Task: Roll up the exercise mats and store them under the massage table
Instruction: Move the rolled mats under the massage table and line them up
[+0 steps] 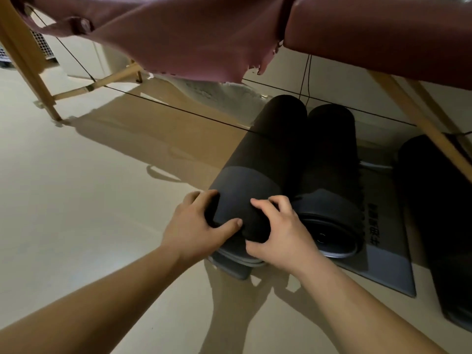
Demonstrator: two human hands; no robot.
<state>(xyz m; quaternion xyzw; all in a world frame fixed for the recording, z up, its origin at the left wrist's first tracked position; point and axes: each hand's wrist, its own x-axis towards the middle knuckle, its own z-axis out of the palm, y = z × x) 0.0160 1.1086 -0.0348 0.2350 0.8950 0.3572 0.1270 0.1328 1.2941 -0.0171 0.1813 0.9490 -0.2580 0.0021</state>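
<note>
in the head view, the left hand and the right hand both grip the near end of a rolled dark mat, which lies on the floor partly under the massage table, touching a second rolled mat.

Dim, warm overhead light is leaving the open floor pale and evenly lit at left. The massage table is casting a broad, soft-edged shadow beneath itself, where the nearest rolled mat is sinking into near-black with little surface detail. Fainter shadows of the forearms are falling at bottom centre. Wide-angle distortion is bowing the table legs and stretching the forearms toward the lower corners; fine detail is appearing slightly soft throughout.
</note>
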